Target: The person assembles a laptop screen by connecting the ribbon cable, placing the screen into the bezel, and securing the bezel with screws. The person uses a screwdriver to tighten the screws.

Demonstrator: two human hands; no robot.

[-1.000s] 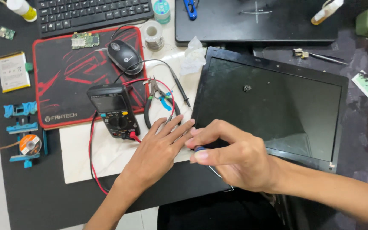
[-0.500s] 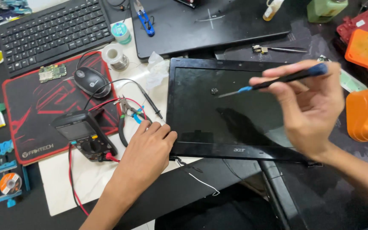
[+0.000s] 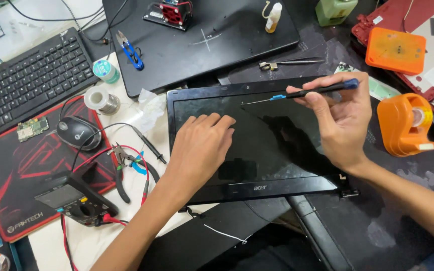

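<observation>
A detached black laptop screen panel [image 3: 257,150] lies flat in front of me on the dark bench. My left hand [image 3: 199,145] rests palm down on its left half, fingers spread toward the top bezel. My right hand [image 3: 340,118] hovers over the panel's upper right and pinches a thin black screwdriver [image 3: 302,93] with a blue collar and blue cap. The screwdriver lies almost level, its fine tip pointing left above the glass near the top bezel.
A multimeter [image 3: 74,200] with red and black leads sits on a red-and-black mouse mat [image 3: 6,165] beside a mouse [image 3: 79,133]. Pliers [image 3: 129,160], solder spools [image 3: 101,100], a keyboard [image 3: 26,83], blue snips [image 3: 129,50] and orange tape dispensers [image 3: 403,123] surround the panel.
My left hand moved from the paper beside the panel onto the screen's left half. My right hand raised the screwdriver from the bottom edge to the panel's top right.
</observation>
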